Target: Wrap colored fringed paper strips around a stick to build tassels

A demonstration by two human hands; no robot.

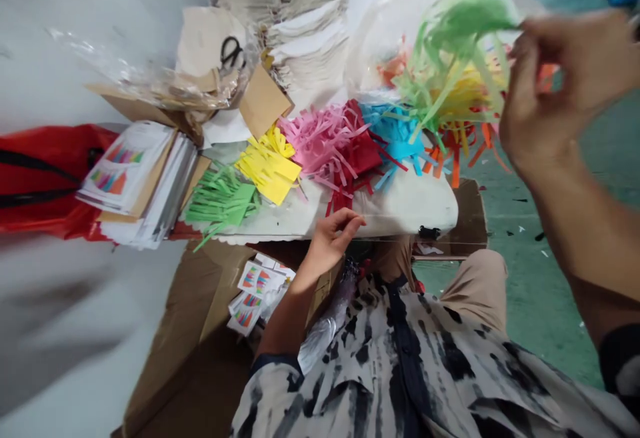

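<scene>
Right hand (565, 85), upper right, grip pinching green paper fringe (460, 31); left hand (333, 235), lower centre, grip loosely spread, resting on bench (400, 208) edge.

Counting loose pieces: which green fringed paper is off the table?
The green bunch pinched by the right hand, raised at upper right; the other green piece lies flat beside the yellow sheets.
</scene>
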